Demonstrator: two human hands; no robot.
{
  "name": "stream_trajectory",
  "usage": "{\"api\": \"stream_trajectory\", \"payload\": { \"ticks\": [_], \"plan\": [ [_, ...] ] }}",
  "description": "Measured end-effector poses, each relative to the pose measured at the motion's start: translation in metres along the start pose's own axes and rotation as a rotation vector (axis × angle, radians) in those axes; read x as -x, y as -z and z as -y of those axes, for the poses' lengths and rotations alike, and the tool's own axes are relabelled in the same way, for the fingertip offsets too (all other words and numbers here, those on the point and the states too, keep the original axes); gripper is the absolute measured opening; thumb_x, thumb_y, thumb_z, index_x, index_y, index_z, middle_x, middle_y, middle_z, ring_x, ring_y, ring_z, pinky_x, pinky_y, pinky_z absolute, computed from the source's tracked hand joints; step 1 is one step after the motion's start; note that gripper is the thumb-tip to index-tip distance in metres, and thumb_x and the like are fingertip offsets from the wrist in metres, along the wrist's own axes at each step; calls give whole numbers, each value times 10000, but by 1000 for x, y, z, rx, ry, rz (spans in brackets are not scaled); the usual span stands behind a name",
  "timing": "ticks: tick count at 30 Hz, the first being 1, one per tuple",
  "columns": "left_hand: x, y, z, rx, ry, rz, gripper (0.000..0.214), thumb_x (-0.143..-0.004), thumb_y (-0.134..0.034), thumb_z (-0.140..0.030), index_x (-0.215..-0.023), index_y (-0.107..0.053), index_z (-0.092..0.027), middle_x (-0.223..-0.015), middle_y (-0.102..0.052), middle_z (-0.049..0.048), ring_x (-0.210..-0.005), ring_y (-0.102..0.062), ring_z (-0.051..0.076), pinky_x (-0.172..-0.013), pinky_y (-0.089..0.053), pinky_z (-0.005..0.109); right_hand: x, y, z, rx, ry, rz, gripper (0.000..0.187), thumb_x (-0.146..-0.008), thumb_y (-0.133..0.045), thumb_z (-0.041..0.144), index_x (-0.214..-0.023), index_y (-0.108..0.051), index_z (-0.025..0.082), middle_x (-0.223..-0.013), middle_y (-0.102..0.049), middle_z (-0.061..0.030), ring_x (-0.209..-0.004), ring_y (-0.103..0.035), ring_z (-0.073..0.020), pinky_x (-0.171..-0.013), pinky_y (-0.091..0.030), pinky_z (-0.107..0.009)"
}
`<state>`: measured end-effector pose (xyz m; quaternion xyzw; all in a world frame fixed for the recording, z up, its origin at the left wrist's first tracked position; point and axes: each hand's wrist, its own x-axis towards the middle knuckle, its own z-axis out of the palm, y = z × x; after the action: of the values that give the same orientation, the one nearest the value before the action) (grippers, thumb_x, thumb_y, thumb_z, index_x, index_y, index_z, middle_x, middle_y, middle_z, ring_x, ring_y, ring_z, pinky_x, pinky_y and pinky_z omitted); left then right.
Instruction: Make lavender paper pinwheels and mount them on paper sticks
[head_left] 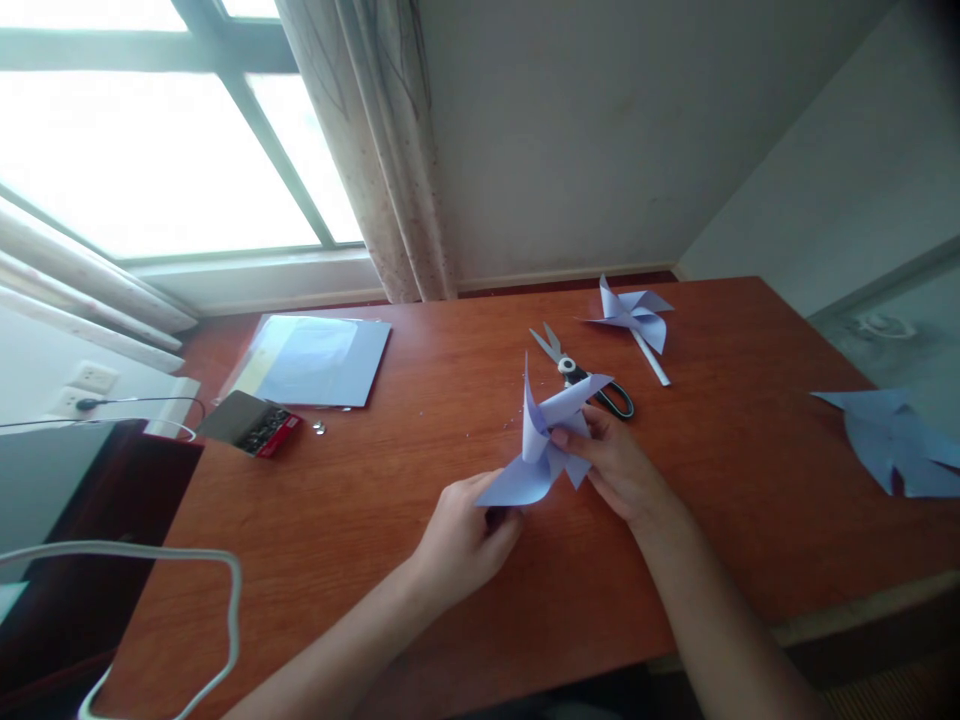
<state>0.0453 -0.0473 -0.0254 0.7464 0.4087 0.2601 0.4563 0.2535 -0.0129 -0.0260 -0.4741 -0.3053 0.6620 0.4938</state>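
Observation:
A light purple paper pinwheel (544,440), partly folded, is held over the middle of the wooden desk (420,470). My right hand (619,465) pinches its centre with thumb and fingers. My left hand (465,535) is closed under its lower left blade, fingers curled. Just behind the paper lie scissors (581,375) with black handles. A finished purple pinwheel on a white stick (636,318) lies further back.
A stack of purple paper in a clear sleeve (319,358) lies at the back left, beside a small red box (251,423) and pins (319,428). Cut purple paper (892,440) sits at the right edge. A white cable (172,620) loops at the near left. Window and curtain behind.

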Motion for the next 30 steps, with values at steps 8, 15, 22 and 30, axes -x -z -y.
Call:
{"api": "stream_trajectory", "payload": {
  "ticks": [8,15,22,30],
  "plan": [
    [0,0,1,-87,-8,-51,78,-825,-513,-109,-804,-542,-179,-733,-590,1,-640,-512,128,-632,-385,239,0,-3,1,-17,-6,-25,273,-580,-945,287,-793,-789,219,-770,-752,6,-696,-622,-163,-701,-473,-301],
    [-2,3,0,-12,53,-83,86,-829,-530,-133,-769,-573,-176,-652,-602,-12,-593,-537,124,-603,-398,227,2,-6,4,-94,-39,36,264,-583,-942,311,-766,-772,227,-726,-728,15,-645,-610,-153,-656,-476,-291],
    [-1,3,2,105,118,-62,92,-899,-538,-208,-834,-598,-181,-592,-574,-41,-523,-512,100,-546,-389,200,12,49,22,38,53,-152,248,-614,-926,325,-800,-771,269,-835,-757,5,-737,-645,-191,-700,-503,-317],
    [1,0,2,47,104,-28,117,-926,-509,-228,-825,-555,-193,-607,-562,-37,-524,-522,100,-530,-390,196,41,145,53,264,54,-486,338,-562,-933,332,-861,-784,279,-945,-760,-39,-887,-690,-249,-765,-560,-330]
  ]
}}
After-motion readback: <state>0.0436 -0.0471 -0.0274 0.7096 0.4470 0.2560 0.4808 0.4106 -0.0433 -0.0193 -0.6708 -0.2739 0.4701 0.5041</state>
